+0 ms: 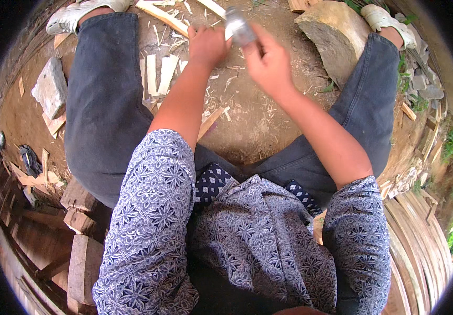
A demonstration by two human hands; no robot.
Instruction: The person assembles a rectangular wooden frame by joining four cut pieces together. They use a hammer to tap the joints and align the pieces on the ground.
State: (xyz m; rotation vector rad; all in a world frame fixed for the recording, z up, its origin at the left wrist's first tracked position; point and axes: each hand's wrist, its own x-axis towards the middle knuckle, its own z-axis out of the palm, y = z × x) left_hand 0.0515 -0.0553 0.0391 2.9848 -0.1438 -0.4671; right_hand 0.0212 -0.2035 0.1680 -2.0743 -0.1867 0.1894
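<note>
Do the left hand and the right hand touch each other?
Apart. In the head view, ground shows between the left hand and the right hand, below the blurred metal tool.

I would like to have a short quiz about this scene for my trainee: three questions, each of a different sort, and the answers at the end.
1. Which of the person's hands holds the blurred metallic tool?
2. True or false: both of the person's shoes are black.
3. Fill in the missing word: the large tan stone lies beside the person's ____ leg.

Key:
1. The right hand.
2. False; the shoes are whitish.
3. Right; the stone is next to the right leg.
</note>
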